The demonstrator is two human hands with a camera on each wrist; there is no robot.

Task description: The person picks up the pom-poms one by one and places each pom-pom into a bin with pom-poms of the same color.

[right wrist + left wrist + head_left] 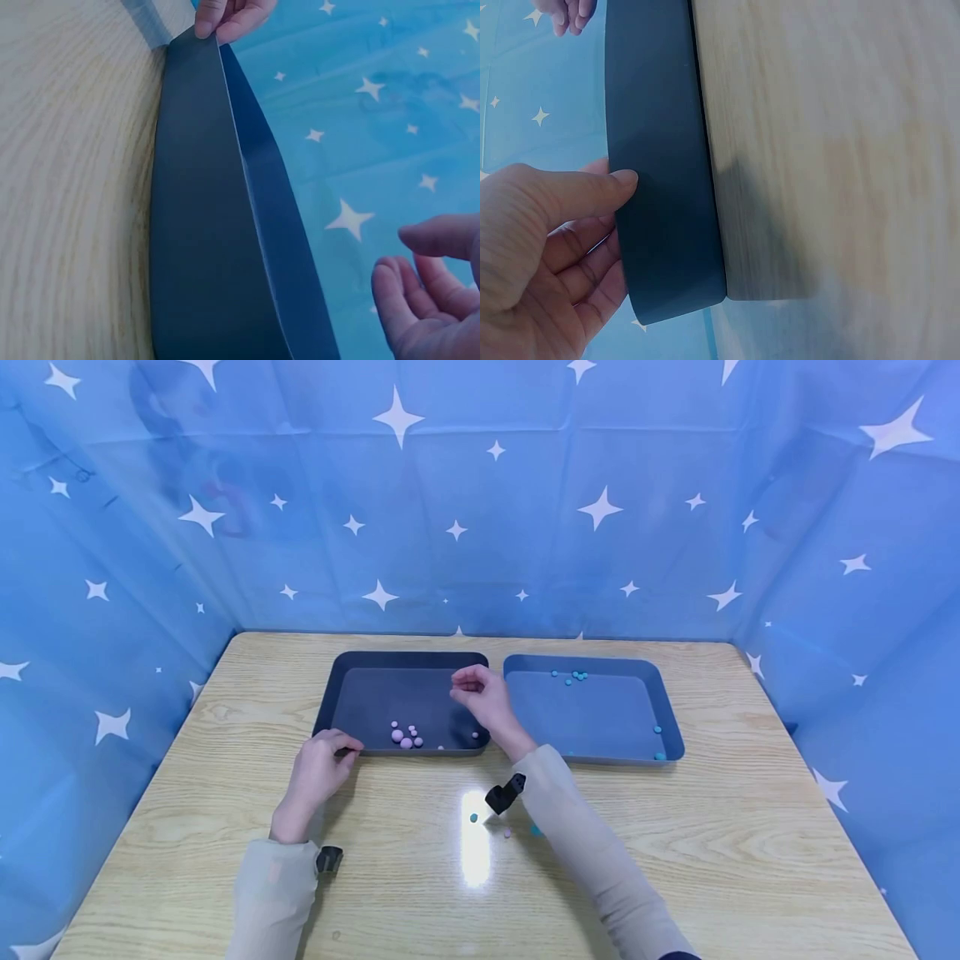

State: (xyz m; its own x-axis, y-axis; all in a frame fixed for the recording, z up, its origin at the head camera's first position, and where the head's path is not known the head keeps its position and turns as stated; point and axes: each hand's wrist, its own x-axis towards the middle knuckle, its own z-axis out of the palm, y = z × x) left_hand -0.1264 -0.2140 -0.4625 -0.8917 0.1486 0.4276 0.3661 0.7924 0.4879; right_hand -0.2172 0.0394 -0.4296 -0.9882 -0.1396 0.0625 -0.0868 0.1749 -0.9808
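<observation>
My left hand pinches the near left rim of the black tray. In the left wrist view its thumb presses the outer wall while the fingers go behind the rim. Over the right side of this tray hovers my right hand. The right wrist view shows a gap between its thumb and loosely bent fingers, with nothing visible in it. Several pink balls of different sizes lie near the tray's front wall, a small one by the right corner.
To the right stands a blue-grey tray with several small teal balls. On the wooden table in front lie a teal ball, a pink ball and a teal piece beside the right sleeve. A starry blue curtain surrounds the table.
</observation>
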